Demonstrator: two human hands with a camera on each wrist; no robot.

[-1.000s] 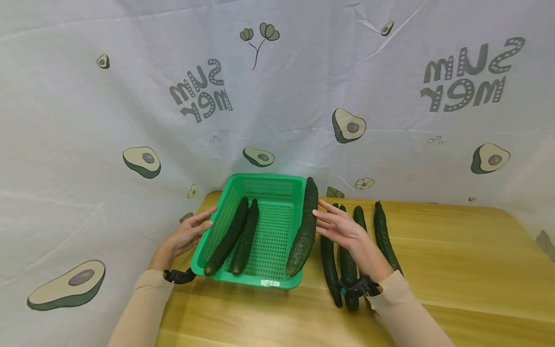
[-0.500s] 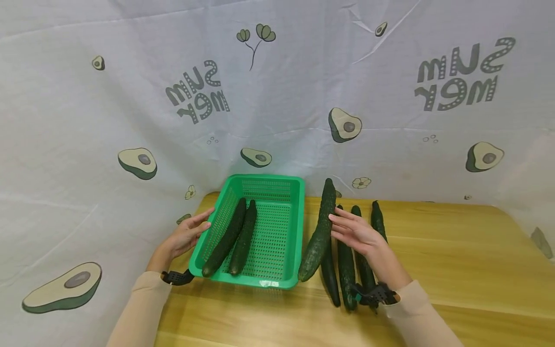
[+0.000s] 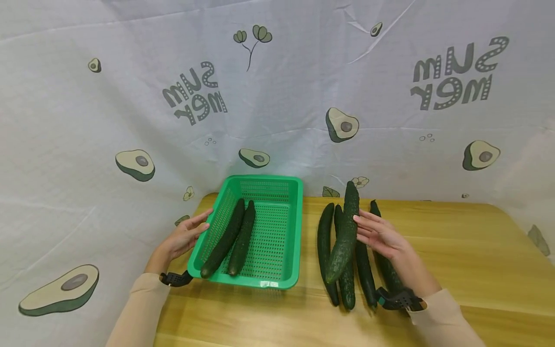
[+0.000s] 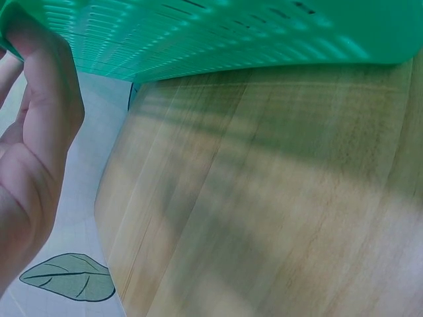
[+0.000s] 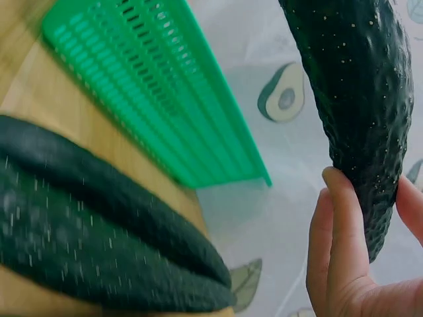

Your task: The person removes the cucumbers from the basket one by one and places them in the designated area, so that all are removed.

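Pinched between thumb and fingers of my right hand [image 3: 381, 234] is a long dark cucumber [image 3: 345, 236], tilted in the air above others on the table. In the right wrist view the bumpy held cucumber [image 5: 360, 92] points upward out of the fingers [image 5: 347, 228]. My left hand [image 3: 183, 237] grips the left rim of a green plastic basket [image 3: 297, 231]. Two cucumbers lie side by side in its left half, one against the wall [image 3: 225, 241] and a thinner one [image 3: 243, 241]. The left wrist view shows the basket's slotted underside [image 4: 231, 39] raised over the wood.
Several cucumbers lie lengthwise to the right of the basket, among them a curved one [image 3: 324, 236] and one [image 3: 365, 274] partly behind the right hand. The wooden table [image 3: 455, 250] reaches back to a white cloth [image 3: 282, 96] printed with avocados.
My right hand has carried the cucumber rightward, from over the basket's right rim to above the cucumbers on the table. The left hand and basket hold nearly the same place.
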